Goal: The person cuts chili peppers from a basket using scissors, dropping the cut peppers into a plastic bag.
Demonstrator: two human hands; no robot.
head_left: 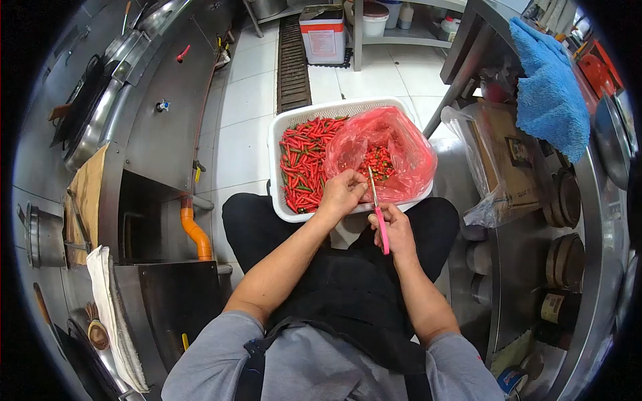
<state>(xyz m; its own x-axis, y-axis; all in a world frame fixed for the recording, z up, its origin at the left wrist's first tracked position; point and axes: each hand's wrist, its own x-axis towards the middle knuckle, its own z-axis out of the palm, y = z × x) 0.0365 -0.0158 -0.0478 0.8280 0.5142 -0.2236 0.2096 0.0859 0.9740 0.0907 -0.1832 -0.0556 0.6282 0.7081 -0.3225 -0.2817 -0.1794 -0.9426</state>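
In front of my knees stands a white plastic basket [275, 144], its left part filled with red chili peppers [307, 164], a few of them green. A translucent red plastic bag [418, 157] lies open in the basket's right part, with small red and green pieces [378, 162] at its bottom. My right hand [396, 230] is closed round pink-handled scissors [382, 230], their blades pointing up toward the bag. Beside the blades, my left hand [344, 192] pinches over the basket's near edge; whatever is between its fingertips is too small to make out.
To my left runs a steel kitchen unit [157, 107] with an orange pipe [195, 230] below. At my right are steel shelves holding a plastic-wrapped cardboard piece [505, 154], and a blue towel [550, 87] hangs above. A floor drain grate [292, 67] and a white bin [323, 40] lie beyond the basket.
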